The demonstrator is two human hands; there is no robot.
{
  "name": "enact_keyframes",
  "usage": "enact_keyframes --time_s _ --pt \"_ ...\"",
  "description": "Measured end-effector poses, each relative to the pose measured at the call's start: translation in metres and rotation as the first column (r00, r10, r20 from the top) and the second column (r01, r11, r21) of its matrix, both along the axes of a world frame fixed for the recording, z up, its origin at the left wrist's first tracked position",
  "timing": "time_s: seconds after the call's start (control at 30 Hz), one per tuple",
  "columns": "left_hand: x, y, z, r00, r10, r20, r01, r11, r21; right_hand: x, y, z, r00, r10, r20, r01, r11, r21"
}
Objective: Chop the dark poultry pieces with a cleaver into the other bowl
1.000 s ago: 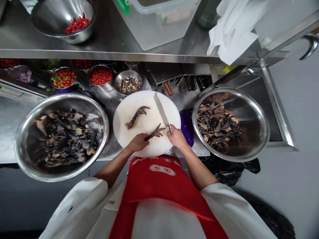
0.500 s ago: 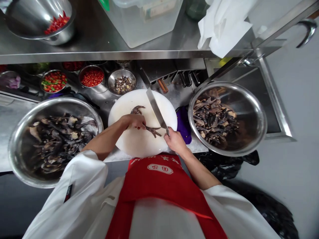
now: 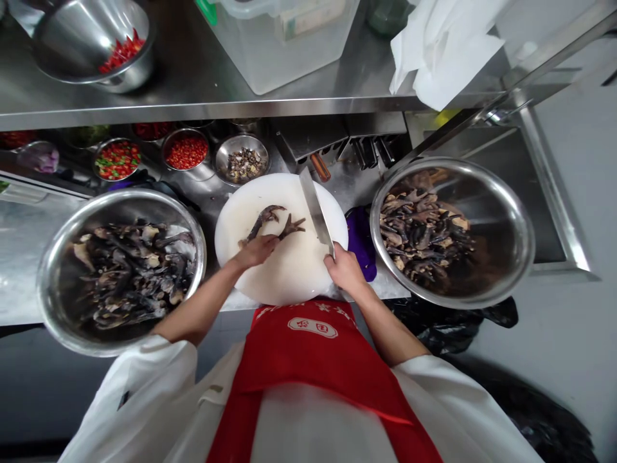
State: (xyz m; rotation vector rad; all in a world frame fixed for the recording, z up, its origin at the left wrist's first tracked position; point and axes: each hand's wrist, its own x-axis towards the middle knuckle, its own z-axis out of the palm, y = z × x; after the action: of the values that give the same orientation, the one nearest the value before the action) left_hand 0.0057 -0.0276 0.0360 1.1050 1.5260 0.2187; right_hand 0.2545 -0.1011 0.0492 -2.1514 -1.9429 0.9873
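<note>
My left hand (image 3: 259, 251) is closed around a dark chicken foot (image 3: 293, 226), whose splayed toes stick out past my fingers over the round white cutting board (image 3: 284, 283). A second dark foot (image 3: 264, 218) lies on the board just beyond that hand. At the board's right side, my right hand (image 3: 345, 266) grips the handle of a cleaver (image 3: 315, 209). Its blade points away from me, apart from both feet. The palm side of my left hand is hidden.
A steel basin (image 3: 45, 283) with many dark feet stands left, another basin (image 3: 523, 238) with feet on the right. Behind the board are a small bowl (image 3: 219, 164) of chopped bits and a knife rack (image 3: 308, 138). A steel shelf (image 3: 183, 110) overhangs the back.
My left hand has shifted left, turning the foot so its toes point up and right instead of down toward the cleaver. The cleaver stays at the board's right side.
</note>
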Motion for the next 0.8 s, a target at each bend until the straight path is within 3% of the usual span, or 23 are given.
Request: enact_keyframes --time_s 0.07,0.13,0.2,0.27,0.37,0.43,0.5,0.6,0.8 --pt "0.015 -0.024 -0.011 0.976 0.161 0.148 -0.141 0.981 -0.134 0.001 -0.010 0.005 0.998 -0.018 -0.068 0.020 0.999 0.028" --pt "0.031 -0.045 -0.021 0.924 0.274 0.268 -0.206 0.945 -0.253 0.004 -0.024 0.009 0.992 -0.017 -0.129 0.020 1.000 0.022" --pt "0.044 -0.058 -0.028 0.904 0.298 0.308 -0.214 0.936 -0.278 0.007 -0.043 0.011 0.987 -0.012 -0.163 0.010 1.000 -0.013" --pt "0.053 -0.066 -0.032 0.944 0.232 0.234 -0.185 0.961 -0.205 0.012 -0.063 0.012 0.985 -0.015 -0.172 0.005 0.998 -0.058" --pt "0.059 -0.073 -0.032 0.996 0.022 -0.092 -0.018 0.999 0.041 0.024 -0.094 0.013 0.985 -0.024 -0.172 0.008 0.996 -0.094" --pt "0.061 -0.077 -0.029 0.943 -0.091 -0.319 0.147 0.977 0.154 0.032 -0.113 0.013 0.985 -0.014 -0.173 -0.006 0.994 -0.111" --pt "0.062 -0.079 -0.027 0.881 -0.170 -0.442 0.273 0.945 0.181 0.039 -0.128 0.013 0.986 0.010 -0.167 -0.035 0.988 -0.149" --pt "0.064 -0.074 -0.029 0.837 -0.214 -0.504 0.352 0.915 0.198 0.043 -0.143 0.013 0.990 0.057 -0.127 -0.084 0.973 -0.217" --pt "0.075 -0.044 -0.041 0.894 -0.091 -0.439 0.284 0.873 0.397 0.035 -0.143 0.012 0.996 0.063 -0.066 -0.078 0.961 -0.267"
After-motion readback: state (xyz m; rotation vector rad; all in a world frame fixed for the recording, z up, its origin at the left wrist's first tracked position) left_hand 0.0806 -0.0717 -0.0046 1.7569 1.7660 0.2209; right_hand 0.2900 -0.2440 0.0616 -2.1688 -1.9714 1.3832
